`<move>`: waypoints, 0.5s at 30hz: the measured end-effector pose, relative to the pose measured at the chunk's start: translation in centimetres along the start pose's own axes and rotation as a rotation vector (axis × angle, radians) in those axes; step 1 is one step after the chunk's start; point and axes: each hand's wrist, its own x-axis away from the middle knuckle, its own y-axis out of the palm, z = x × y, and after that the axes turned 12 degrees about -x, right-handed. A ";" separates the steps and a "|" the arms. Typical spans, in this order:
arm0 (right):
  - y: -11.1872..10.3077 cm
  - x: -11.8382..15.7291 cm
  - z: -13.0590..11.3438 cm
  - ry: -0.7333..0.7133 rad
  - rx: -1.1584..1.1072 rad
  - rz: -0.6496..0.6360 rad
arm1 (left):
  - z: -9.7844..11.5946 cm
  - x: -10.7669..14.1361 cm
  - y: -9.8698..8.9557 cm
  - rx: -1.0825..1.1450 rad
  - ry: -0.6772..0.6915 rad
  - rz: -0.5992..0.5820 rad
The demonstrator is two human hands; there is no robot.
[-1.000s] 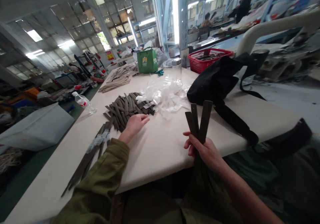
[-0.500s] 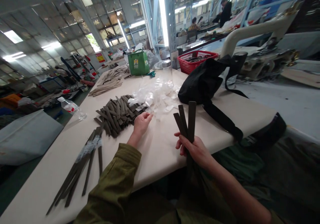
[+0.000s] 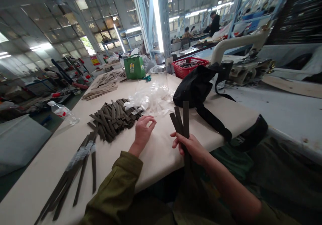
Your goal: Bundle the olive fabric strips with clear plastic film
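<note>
My right hand (image 3: 190, 146) is closed around several dark olive-brown fabric strips (image 3: 185, 117). Their upper ends fan out above my fingers, while the lower ends hang past the table edge into shadow. My left hand (image 3: 144, 131) hovers over the table with fingers curved and a small gap between thumb and forefinger; I see nothing in it. Just beyond it lies a heap of crumpled clear plastic wrappers (image 3: 151, 99). To its left is a pile of short dark strips (image 3: 112, 119). A bundle of longer strips (image 3: 66, 178), wrapped with clear plastic, rests nearer me.
A black bag (image 3: 192, 87) with a strap lies on the right of the pale table (image 3: 120, 188). Behind stand a green bag (image 3: 134, 67), a clear jar (image 3: 161, 75) and a red basket (image 3: 190, 67). A plastic bottle (image 3: 62, 112) lies left. A machine (image 3: 248, 67) stands right.
My left hand has drawn back slightly from the plastic wrappers, and its pinched fingers have loosened. The right hand keeps its hold on the strips. The camera view has shifted a little rightward.
</note>
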 end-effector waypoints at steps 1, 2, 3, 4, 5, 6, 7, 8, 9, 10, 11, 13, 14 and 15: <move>0.2 -0.3 -0.1 0.015 -0.005 -0.009 | 0.3 0.8 -0.8 0.003 0.071 0.042; 0.5 -0.7 -0.1 0.031 -0.015 -0.025 | 0.6 1.6 -1.6 0.002 0.150 0.079; 0.8 -1.0 -0.1 0.051 -0.028 -0.045 | 0.8 2.5 -2.2 -0.003 0.228 0.110; 1.3 -1.4 0.0 0.071 -0.042 -0.068 | 1.0 3.3 -2.8 -0.011 0.294 0.130; 1.7 -1.8 0.0 0.093 -0.056 -0.090 | 1.2 4.1 -3.3 -0.019 0.336 0.136; 2.1 -2.1 0.1 0.114 -0.066 -0.113 | 1.3 4.9 -3.7 -0.026 0.362 0.137; 2.5 -2.3 0.1 0.132 -0.071 -0.133 | 1.4 5.6 -4.0 -0.029 0.377 0.135; 2.9 -2.5 0.2 0.147 -0.074 -0.149 | 1.4 6.3 -4.3 -0.030 0.383 0.130; 3.2 -2.6 0.3 0.161 -0.077 -0.165 | 1.3 6.8 -4.6 -0.030 0.385 0.127; 3.5 -2.6 0.3 0.174 -0.079 -0.189 | 1.2 7.3 -4.8 -0.031 0.385 0.124; 3.7 -2.5 0.3 0.188 -0.077 -0.218 | 1.1 7.8 -5.0 -0.031 0.383 0.123; 4.2 -2.3 0.4 0.205 -0.057 -0.277 | 0.8 8.5 -5.4 -0.029 0.374 0.119; 4.5 -2.1 0.5 0.206 -0.041 -0.303 | 0.7 8.8 -5.6 -0.027 0.368 0.114; 4.7 -2.0 0.5 0.199 -0.023 -0.320 | 0.6 9.1 -5.8 -0.025 0.364 0.111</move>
